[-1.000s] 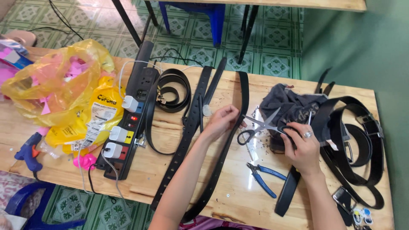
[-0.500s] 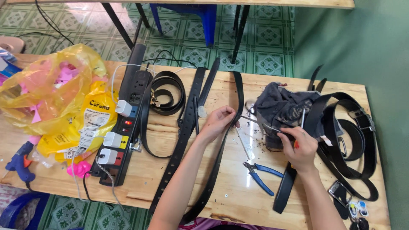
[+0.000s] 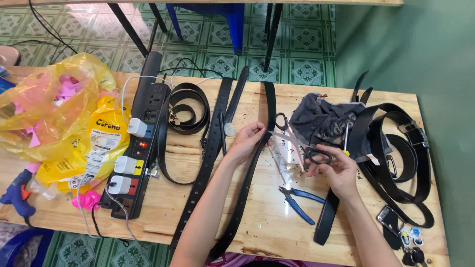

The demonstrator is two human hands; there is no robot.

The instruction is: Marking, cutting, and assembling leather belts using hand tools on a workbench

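The wooden worktop (image 3: 277, 217) fills the view, with green tiled floor at twelve o'clock. At nine o'clock lies a bulging yellow plastic bag (image 3: 54, 118), and just beside it, toward the centre, a long black power strip (image 3: 138, 148) with white chargers plugged in. At three o'clock a heap of coiled black belts (image 3: 401, 163) rests against a crumpled grey cloth (image 3: 321, 121). A flat punched belt (image 3: 208, 163) runs from twelve toward six o'clock left of centre.

Near the centre a long black belt (image 3: 247, 188) stretches from twelve o'clock down to the near edge. The left hand (image 3: 246, 143) rests on it, fingers closed, pinching its edge. At four o'clock from that hand, the right hand (image 3: 336, 170) has its fingers through the black handles of a pair of scissors (image 3: 297, 143), gripping them; the blades stand apart and point toward ten o'clock, their tips just beside the belt and the left hand.

Blue-handled pliers (image 3: 299, 200) lie at six o'clock from the scissors. A blue glue gun (image 3: 17, 193) sits at eight o'clock, on the worktop's edge.
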